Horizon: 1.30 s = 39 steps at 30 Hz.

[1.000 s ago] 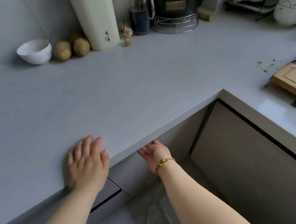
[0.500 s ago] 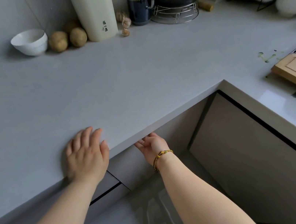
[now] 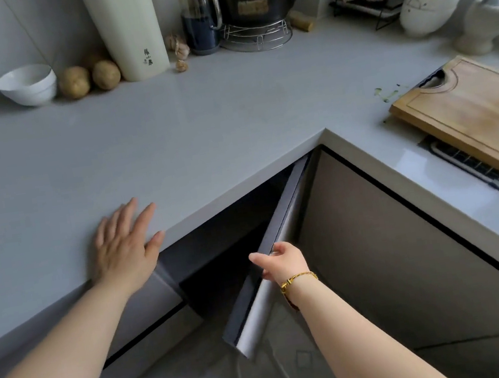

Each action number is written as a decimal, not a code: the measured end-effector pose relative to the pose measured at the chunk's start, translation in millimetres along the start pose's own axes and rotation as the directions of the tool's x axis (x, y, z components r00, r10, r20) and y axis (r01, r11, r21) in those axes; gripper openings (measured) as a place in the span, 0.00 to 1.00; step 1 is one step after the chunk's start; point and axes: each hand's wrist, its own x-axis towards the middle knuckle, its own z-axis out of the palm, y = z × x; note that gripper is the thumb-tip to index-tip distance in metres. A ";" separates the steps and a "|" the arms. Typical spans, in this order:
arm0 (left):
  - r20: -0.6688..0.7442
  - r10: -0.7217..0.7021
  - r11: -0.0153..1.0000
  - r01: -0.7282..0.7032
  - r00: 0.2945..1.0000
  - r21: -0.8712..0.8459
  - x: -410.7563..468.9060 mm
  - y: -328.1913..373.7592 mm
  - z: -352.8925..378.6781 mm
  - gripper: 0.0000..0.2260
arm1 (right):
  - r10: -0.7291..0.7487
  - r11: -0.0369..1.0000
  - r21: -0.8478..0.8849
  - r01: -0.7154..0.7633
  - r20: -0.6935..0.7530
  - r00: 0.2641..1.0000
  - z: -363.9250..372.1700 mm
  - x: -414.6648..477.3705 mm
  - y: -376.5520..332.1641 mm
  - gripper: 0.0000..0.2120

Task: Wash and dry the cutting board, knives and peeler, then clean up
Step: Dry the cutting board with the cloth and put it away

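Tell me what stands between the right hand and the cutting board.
Nothing visible lies on the counter between them. But the right hand is below counter level, gripping the cabinet door edge, so the counter's corner sits between it and the cutting board.

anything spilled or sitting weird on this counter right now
Two things. Green scraps and smears lie on the grey counter just left of the wooden cutting board. The board itself sits at an angle, its near edge overhanging the sink rather than lying flat on the counter. Nothing else looks spilled or damaged.
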 end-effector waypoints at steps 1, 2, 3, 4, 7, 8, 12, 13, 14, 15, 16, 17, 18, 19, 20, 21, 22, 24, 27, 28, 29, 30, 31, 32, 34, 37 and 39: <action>0.008 0.062 0.998 -0.062 0.998 -0.007 -3.7 0.7 0.3 0.32 | -0.014 0.997 -0.073 0.012 -0.027 1.000 -10.2 -3.9 3.4 0.15; 0.026 0.111 0.994 -0.111 0.993 0.002 -6.4 3.8 -2.1 0.33 | -0.021 0.987 -0.161 0.013 -0.046 0.999 -17.4 -7.0 6.4 0.18; 0.049 0.152 0.988 -0.152 0.987 0.009 -9.8 12.3 -3.4 0.31 | -0.029 0.973 -0.232 0.013 -0.066 0.997 -26.7 -13.0 8.0 0.20; 0.064 0.174 0.983 -0.177 0.983 0.041 -12.2 21.2 -4.4 0.29 | -0.045 0.959 -0.284 0.018 -0.087 0.995 -34.1 -16.0 10.9 0.21; 0.180 0.113 0.989 -0.128 0.977 0.075 -15.2 53.7 5.6 0.25 | -0.086 0.899 -0.438 0.016 -0.139 0.987 -57.1 -26.3 16.7 0.20; 0.202 0.059 0.994 -0.077 0.978 0.082 -15.2 64.5 6.4 0.27 | -0.101 0.866 -0.499 0.012 -0.152 0.983 -66.3 -29.5 18.8 0.19; 0.205 -0.072 0.992 0.049 0.976 0.115 -13.7 75.6 10.2 0.31 | -0.207 0.741 -0.671 0.025 -0.193 0.959 -94.1 -37.7 22.5 0.11; 0.214 -0.080 0.990 0.053 0.974 0.128 -14.2 76.4 9.9 0.31 | -0.228 0.722 -0.691 0.022 -0.208 0.951 -100.2 -39.4 23.2 0.10; 0.217 -0.082 0.988 0.051 0.973 0.144 -15.4 76.8 8.8 0.31 | -0.249 0.695 -0.719 0.018 -0.218 0.944 -105.5 -39.2 25.9 0.10; 0.221 -0.082 0.987 0.048 0.972 0.156 -16.0 78.3 8.1 0.32 | -0.272 0.655 -0.755 0.015 -0.217 0.937 -111.7 -41.9 27.2 0.10; 0.219 -0.083 0.987 0.050 0.972 0.150 -16.0 78.9 8.2 0.32 | -0.303 0.595 -0.804 0.013 -0.209 0.930 -118.2 -42.5 30.8 0.11; 0.220 -0.086 0.989 0.055 0.972 0.140 -15.9 79.8 8.1 0.32 | -0.347 0.528 -0.849 0.017 -0.198 0.917 -125.1 -43.1 34.1 0.13; 0.223 -0.090 0.989 0.061 0.971 0.134 -15.9 80.6 8.0 0.33 | -0.389 0.463 -0.886 0.020 -0.182 0.903 -132.4 -42.9 38.0 0.15; 0.229 -0.093 0.989 0.063 0.969 0.134 -16.2 81.4 7.6 0.33 | -0.428 0.401 -0.916 0.022 -0.166 0.888 -140.5 -43.1 41.1 0.18; 0.234 -0.096 0.989 0.065 0.967 0.136 -16.4 82.5 7.1 0.33 | -0.452 0.337 -0.941 0.013 -0.150 0.879 -148.9 -42.1 43.8 0.21; 0.241 -0.099 0.988 0.065 0.965 0.143 -16.4 83.2 6.4 0.33 | -0.468 0.255 -0.967 -0.003 -0.126 0.875 -156.8 -40.3 46.0 0.24; 0.251 -0.102 0.987 0.066 0.963 0.150 -16.5 83.8 6.1 0.33 | -0.468 0.160 -0.987 -0.032 -0.104 0.878 -163.0 -38.8 47.0 0.26; 0.258 -0.106 0.985 0.066 0.960 0.159 -16.5 84.1 6.0 0.33 | -0.460 -0.008 -0.995 -0.097 -0.082 0.884 -172.1 -37.5 49.9 0.27; 0.251 -0.112 0.983 0.070 0.962 0.171 -16.8 84.5 7.4 0.32 | -0.454 -0.110 -0.983 -0.147 -0.081 0.887 -179.5 -35.7 61.1 0.28; 0.248 -0.115 0.981 0.071 0.962 0.179 -17.4 85.1 7.4 0.32 | -0.438 -0.149 -0.975 -0.166 -0.085 0.895 -180.8 -34.9 63.8 0.27; 0.246 -0.118 0.980 0.072 0.962 0.188 -18.4 85.7 7.2 0.31 | -0.420 -0.178 -0.969 -0.170 -0.081 0.904 -182.2 -33.3 65.3 0.27; 0.243 -0.119 0.980 0.074 0.963 0.185 -18.4 86.3 7.3 0.31 | -0.397 -0.201 -0.966 -0.165 -0.074 0.915 -183.6 -30.8 65.3 0.26; 0.242 -0.118 0.982 0.076 0.963 0.175 -18.8 86.8 6.6 0.31 | -0.390 -0.223 -0.959 -0.174 -0.075 0.918 -184.8 -30.3 64.9 0.26; 0.242 -0.117 0.984 0.079 0.963 0.161 -18.9 87.0 6.0 0.31 | -0.387 -0.227 -0.957 -0.183 -0.084 0.918 -186.3 -28.7 66.6 0.25; 0.251 -0.125 0.986 0.091 0.960 0.143 -17.7 89.5 3.1 0.31 | -0.392 -0.164 -0.970 -0.180 -0.103 0.914 -188.8 -26.2 67.7 0.26; 0.274 -0.141 0.987 0.111 0.952 0.120 -11.2 102.1 -3.7 0.31 | -0.564 -0.062 -0.988 -0.141 -0.082 0.822 -195.4 -18.2 68.1 0.34; 0.275 -0.073 0.996 0.055 0.959 0.073 0.3 120.9 -6.6 0.29 | -0.612 0.030 -0.994 -0.105 -0.102 0.784 -197.0 -17.9 61.4 0.39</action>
